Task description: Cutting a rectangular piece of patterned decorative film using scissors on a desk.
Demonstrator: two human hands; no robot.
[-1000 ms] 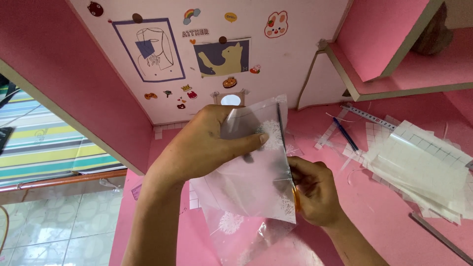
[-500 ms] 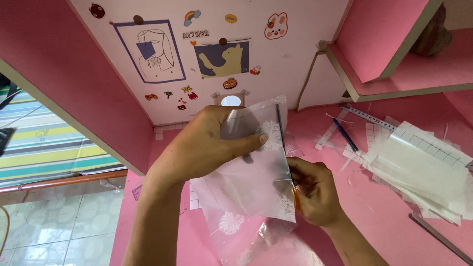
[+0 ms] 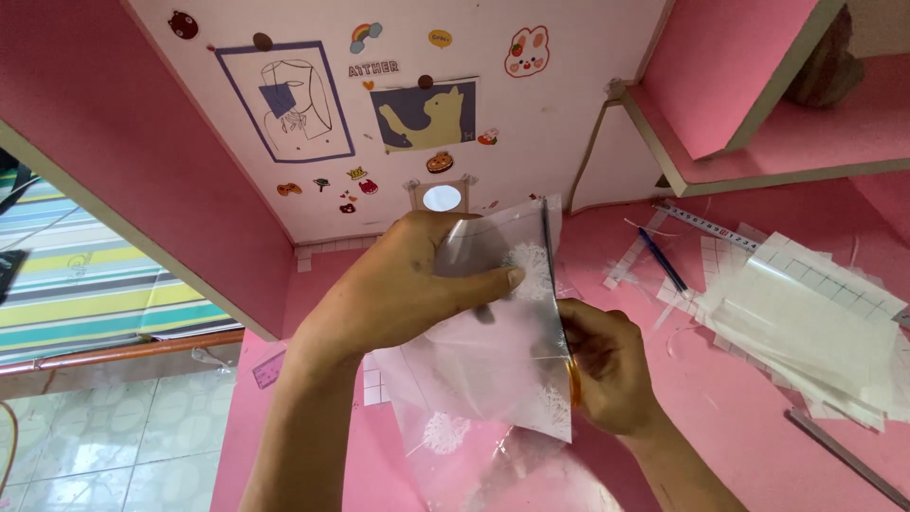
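Observation:
My left hand point(image 3: 398, 284) pinches the upper part of a clear plastic sheet point(image 3: 493, 370) printed with white dandelion shapes and holds it up over the pink desk point(image 3: 739, 408). My right hand point(image 3: 611, 370) grips scissors with an orange handle at the sheet's right edge. Their dark blades point(image 3: 548, 246) point upward along that edge. The sheet's lower part hangs down crumpled toward the desk. The sheet and my fingers hide most of the scissors' handle.
A stack of clear gridded sheets point(image 3: 806, 322) lies on the right, with a blue pen point(image 3: 662, 261) and a ruler point(image 3: 706, 223) behind it. A metal strip point(image 3: 844, 455) lies at the lower right. Pink shelves point(image 3: 758, 161) hang at the upper right. The stickered wall point(image 3: 398, 114) is close ahead.

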